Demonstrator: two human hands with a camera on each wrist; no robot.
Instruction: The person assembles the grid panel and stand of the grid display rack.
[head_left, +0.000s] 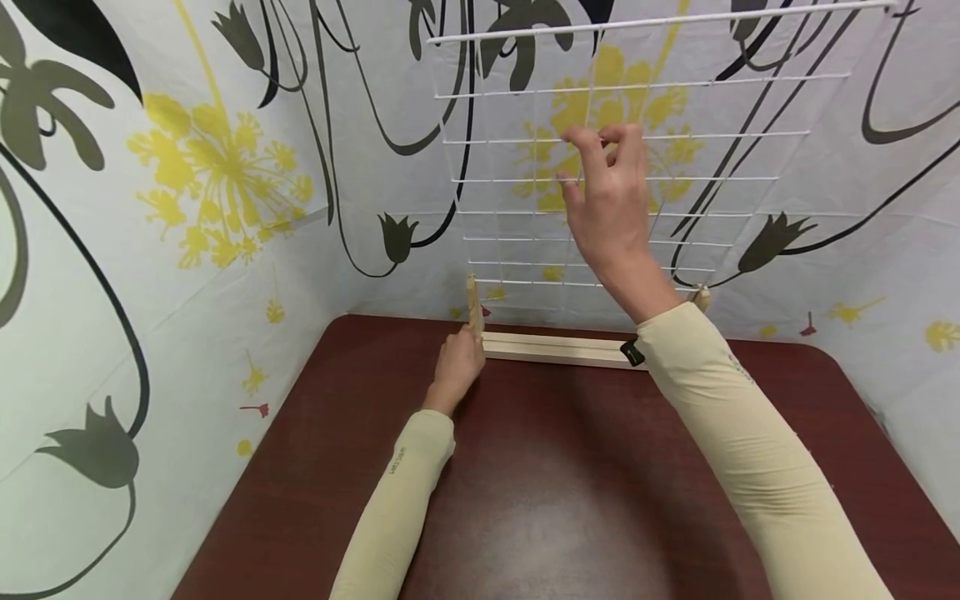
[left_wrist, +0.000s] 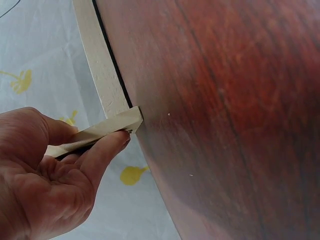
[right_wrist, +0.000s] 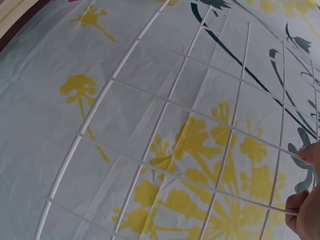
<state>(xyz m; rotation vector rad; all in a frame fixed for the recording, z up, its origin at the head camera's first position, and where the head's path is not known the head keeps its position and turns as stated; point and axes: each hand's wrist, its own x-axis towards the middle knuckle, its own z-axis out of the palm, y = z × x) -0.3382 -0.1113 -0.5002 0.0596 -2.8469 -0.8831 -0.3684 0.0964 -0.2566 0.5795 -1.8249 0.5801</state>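
Note:
A white wire grid panel (head_left: 660, 22) stands tilted above the far edge of the table, its lower end between two short wooden posts. My right hand (head_left: 611, 196) is raised at the middle of the panel; its thumb and fingers pinch the wires, and its fingertips (right_wrist: 295, 202) show at the right edge of the right wrist view. Lower down, my left hand (head_left: 459, 362) grips the left wooden post (head_left: 473, 304) beside the pale wooden crossbar (head_left: 555, 348). In the left wrist view, the thumb and fingers lie on opposite sides of that post (left_wrist: 115, 125).
The dark red-brown table (head_left: 525, 483) has rounded far corners. Floral white cloth (head_left: 225, 333) hangs close around its left and far sides. The right wooden post (head_left: 701, 298) is partly behind my right forearm. A small black object (head_left: 632, 353) sits by the right cuff.

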